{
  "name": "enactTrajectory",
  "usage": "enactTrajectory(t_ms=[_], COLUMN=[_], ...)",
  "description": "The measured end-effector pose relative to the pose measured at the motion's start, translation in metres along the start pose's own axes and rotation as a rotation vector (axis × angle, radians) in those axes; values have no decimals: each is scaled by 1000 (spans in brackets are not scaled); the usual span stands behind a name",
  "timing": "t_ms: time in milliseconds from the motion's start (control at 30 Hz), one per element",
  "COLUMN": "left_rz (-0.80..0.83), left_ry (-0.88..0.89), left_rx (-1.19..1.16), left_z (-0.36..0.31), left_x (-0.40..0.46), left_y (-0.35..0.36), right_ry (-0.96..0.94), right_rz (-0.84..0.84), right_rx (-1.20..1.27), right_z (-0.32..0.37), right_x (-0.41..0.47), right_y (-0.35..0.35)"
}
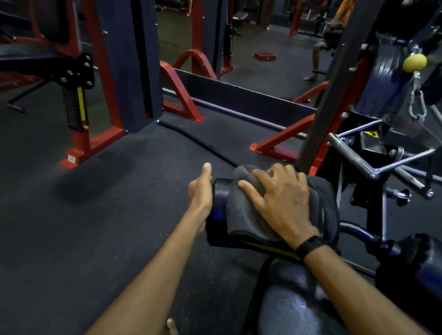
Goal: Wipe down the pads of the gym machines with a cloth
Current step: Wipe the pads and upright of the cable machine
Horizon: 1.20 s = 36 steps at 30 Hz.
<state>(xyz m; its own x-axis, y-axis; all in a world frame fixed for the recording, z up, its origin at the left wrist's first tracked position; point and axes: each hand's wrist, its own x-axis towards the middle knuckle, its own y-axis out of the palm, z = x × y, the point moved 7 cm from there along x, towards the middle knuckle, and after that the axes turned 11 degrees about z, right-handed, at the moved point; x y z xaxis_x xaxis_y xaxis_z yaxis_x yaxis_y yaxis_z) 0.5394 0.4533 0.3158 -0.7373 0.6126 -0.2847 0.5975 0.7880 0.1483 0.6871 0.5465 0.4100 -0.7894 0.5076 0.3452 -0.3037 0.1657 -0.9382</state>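
While the right hand point(280, 201) is lying flat on the dark grey cloth point(244, 215), its fingers are spreading wide and pressing the fabric onto the black roller pad point(219, 195) at the far end of the bench point(287, 316). The cloth is draping over the top of the pad, covering most of it and leaving only the left end bare. The left hand point(201, 195) is bracing against that bare left end with fingers straight and held together, thumb pointing forward. A black band point(310, 245) is sitting on the right wrist. The seat pad of the bench is gleaming at the near edge, below the right forearm
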Motion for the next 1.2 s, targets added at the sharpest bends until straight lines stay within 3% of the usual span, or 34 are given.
enactTrajectory(t_ms=[133,400,533,633,767,900,1000,1200], left_rz=[-5,-29,-31,-4,-71,-107,-34,-40], left_ry=[62,253,247,219,259,121,43,171], left_rx=[389,406,521,229,-141,86,317,453], left_z=[-7,14,41,52,18,-11,-12,-2], left_x=[-13,-34,-25,-37,-43,-20,-11,-26], left_y=[19,8,5,1,-6,3,14,11], right_ry=[106,147,0,-99,-88,43,156,233], right_rz=[-57,-21,103,85,54,34,36,-3], right_rx=[-14,-67,-65,-33,21,12,33,-16], right_z=[-35,-9,51,72,28,-22,-47,-37], right_x=[-10,7,33,28,17,7,-2,-15], right_y=[-9,-4,14,16,7,-4,-9,-6])
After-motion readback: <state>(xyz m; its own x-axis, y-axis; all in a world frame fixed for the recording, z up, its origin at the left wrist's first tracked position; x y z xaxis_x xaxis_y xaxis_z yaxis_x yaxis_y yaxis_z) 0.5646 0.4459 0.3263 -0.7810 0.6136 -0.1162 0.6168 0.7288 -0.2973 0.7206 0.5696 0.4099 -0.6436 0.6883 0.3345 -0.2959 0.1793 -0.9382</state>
